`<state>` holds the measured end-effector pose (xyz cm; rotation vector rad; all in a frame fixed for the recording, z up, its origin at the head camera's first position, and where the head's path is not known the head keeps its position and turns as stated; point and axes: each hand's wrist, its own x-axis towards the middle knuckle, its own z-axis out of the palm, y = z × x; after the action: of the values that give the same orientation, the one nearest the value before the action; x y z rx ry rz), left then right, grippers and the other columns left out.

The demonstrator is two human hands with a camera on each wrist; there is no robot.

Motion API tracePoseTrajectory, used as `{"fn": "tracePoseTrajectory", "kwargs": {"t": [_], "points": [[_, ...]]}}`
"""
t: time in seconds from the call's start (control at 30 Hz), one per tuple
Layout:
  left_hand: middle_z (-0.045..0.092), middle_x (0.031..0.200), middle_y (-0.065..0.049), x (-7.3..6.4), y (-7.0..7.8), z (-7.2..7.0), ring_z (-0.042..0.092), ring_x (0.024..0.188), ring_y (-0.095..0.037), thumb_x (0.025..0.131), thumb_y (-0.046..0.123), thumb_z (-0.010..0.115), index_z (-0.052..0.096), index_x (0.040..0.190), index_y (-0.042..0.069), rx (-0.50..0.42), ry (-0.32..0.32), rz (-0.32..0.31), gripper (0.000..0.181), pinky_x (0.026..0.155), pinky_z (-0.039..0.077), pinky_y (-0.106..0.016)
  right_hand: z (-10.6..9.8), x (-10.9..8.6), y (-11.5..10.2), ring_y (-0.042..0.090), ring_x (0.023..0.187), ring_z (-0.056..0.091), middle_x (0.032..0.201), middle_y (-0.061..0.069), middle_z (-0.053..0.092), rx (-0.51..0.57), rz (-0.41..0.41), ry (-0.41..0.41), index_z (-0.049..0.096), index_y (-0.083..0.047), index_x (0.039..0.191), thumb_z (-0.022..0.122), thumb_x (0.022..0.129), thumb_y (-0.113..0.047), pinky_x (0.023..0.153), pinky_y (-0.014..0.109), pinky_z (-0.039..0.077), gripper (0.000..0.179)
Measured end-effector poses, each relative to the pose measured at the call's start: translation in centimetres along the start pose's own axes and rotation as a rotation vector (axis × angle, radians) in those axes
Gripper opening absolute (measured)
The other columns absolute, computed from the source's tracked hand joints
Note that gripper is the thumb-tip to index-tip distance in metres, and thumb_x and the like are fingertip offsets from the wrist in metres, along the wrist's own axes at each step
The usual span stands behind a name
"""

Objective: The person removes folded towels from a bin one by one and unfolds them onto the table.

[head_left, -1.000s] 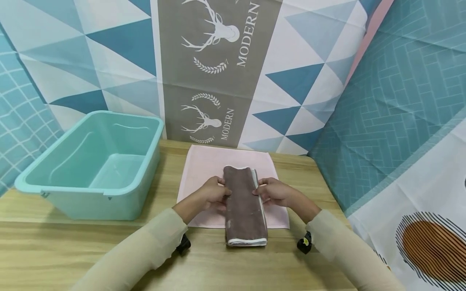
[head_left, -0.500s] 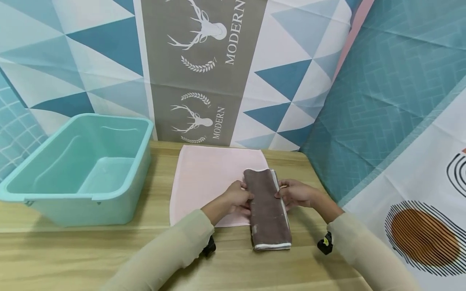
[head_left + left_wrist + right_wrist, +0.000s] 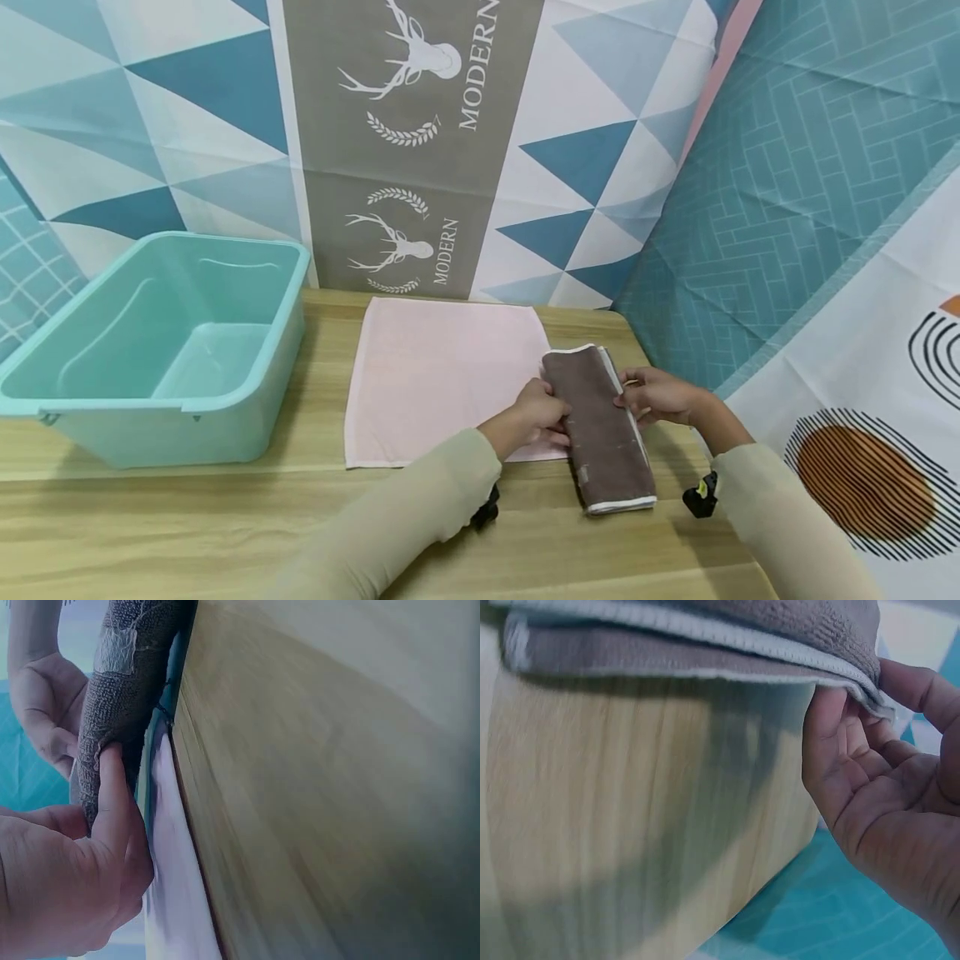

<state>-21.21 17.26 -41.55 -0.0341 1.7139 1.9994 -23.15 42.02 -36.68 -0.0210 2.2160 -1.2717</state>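
A folded brown towel (image 3: pixel 596 425) with white edging is held between my two hands over the right part of the table. My left hand (image 3: pixel 536 414) pinches its left long side, thumb on top and fingers underneath. On the other long side, my right hand (image 3: pixel 660 396) grips the edge, its fingers under the folded layers. In the right wrist view, the layered white hem (image 3: pixel 705 630) shows above the wood, with a shadow below it. A pink towel (image 3: pixel 442 375) lies flat on the table, left of the brown one, which covers part of its right edge.
A turquoise plastic tub (image 3: pixel 165 350) stands on the left of the wooden table (image 3: pixel 225 533), with nothing visible inside. Patterned cloths (image 3: pixel 405 150) hang behind the table. Another hanging cloth (image 3: pixel 795 208) borders the right edge.
Both hands have carried the folded brown towel to the right, off most of the pink towel. It is tilted slightly more now. The view has shifted a little to the right.
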Motion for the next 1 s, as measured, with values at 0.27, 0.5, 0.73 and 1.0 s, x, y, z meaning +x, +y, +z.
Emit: {"fn": "tracePoseTrajectory", "kwargs": {"t": [0.27,0.5,0.73,1.0], "points": [[0.052,0.092,-0.019,0.4,0.4,2.2,0.062,0.064,-0.032,0.091,-0.011,0.056,0.05,0.133,-0.007,0.057,0.0,-0.013,0.043,0.072,0.061,-0.05,-1.7,-0.8,2.0,0.018,0.099,0.06,0.118,0.017,0.053,0.029,0.035,0.006,0.03,0.004,0.131,0.052,0.099,-0.006,0.07,0.043,0.053,0.04],[0.053,0.078,-0.019,0.6,0.3,2.9,0.06,0.062,-0.03,0.09,-0.013,0.055,0.055,0.12,-0.006,0.106,0.015,-0.029,0.031,0.072,0.061,-0.05,-2.5,-0.5,3.7,0.014,0.075,0.055,0.103,0.009,0.054,0.077,0.021,-0.004,0.037,0.0,0.122,0.054,0.102,-0.009,0.069,0.038,0.054,0.027],[0.051,0.08,-0.018,0.1,0.9,2.8,0.055,0.056,-0.025,0.089,-0.011,0.055,0.047,0.14,-0.005,0.191,0.067,-0.065,0.051,0.071,0.062,-0.048,-2.5,0.1,5.4,0.015,0.071,0.052,0.086,0.004,0.056,0.13,-0.014,-0.025,0.053,0.0,0.114,0.049,0.109,-0.015,0.07,0.037,0.053,0.016],[0.059,0.099,-0.014,0.6,0.5,3.0,0.048,0.058,-0.017,0.086,-0.007,0.055,0.051,0.129,-0.004,0.406,0.12,0.103,0.042,0.047,0.046,-0.028,-2.8,0.7,7.1,0.019,0.094,0.069,0.108,0.006,0.069,0.159,-0.004,-0.008,0.04,0.014,0.142,0.052,0.108,-0.014,0.082,0.038,0.059,0.046]]}}
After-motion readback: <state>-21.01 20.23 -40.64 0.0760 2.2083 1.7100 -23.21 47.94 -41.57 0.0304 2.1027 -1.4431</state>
